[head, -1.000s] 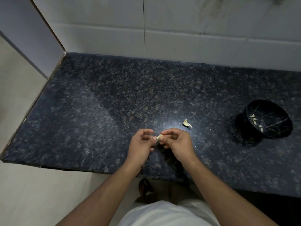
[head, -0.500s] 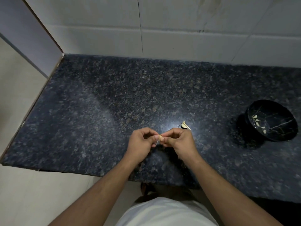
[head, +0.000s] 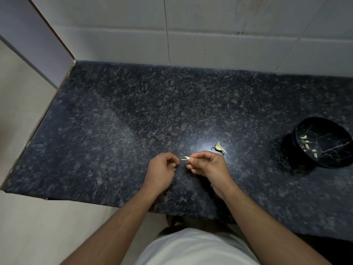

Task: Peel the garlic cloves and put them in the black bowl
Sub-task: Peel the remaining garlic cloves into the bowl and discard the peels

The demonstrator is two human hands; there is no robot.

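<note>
My right hand [head: 209, 165] pinches a garlic clove [head: 188, 158] at frame centre, steadying it for peeling. My left hand [head: 162, 169], fingers curled, tugs a skin strip, I judge. Black bowl [head: 322, 142] waits far right, peeled cloves inside

A dark speckled stone worktop [head: 133, 115] runs to a back wall [head: 219, 31] of large pale tiles with thin grout lines. A plain pale panel [head: 34, 39] closes its left end. Beige floor [head: 28, 226] lies below. A bright glare [head: 202, 148] shines on the stone.
</note>
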